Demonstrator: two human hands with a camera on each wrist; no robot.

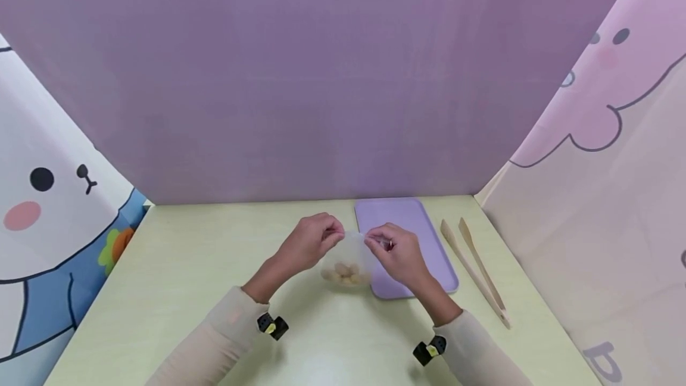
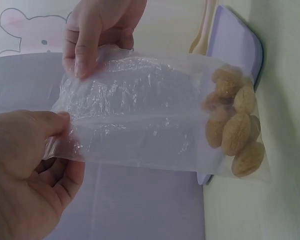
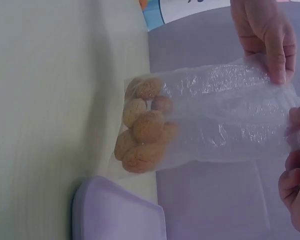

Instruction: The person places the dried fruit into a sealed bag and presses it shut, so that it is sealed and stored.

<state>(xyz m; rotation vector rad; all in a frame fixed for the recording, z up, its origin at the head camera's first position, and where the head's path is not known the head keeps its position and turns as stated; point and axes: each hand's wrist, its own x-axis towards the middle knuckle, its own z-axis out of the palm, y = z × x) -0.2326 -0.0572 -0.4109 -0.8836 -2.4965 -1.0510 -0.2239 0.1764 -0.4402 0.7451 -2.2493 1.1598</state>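
A clear plastic bag (image 1: 351,249) hangs upright between my two hands, with several brown walnuts (image 2: 236,134) gathered at its bottom. My left hand (image 1: 316,240) pinches one top corner of the bag between thumb and fingers. The opposite top corner is pinched by my right hand (image 1: 396,252). In the right wrist view the walnuts (image 3: 147,127) show through the film, and the bag's bottom appears held above the table. Whether the bag's mouth is sealed I cannot tell.
Behind and right of the bag lies a purple tray (image 1: 436,255) on the pale table (image 1: 214,243). Wooden tongs (image 1: 477,273) rest right of the tray. A purple partition (image 1: 321,76) stands at the back, with printed cloth panels at both sides.
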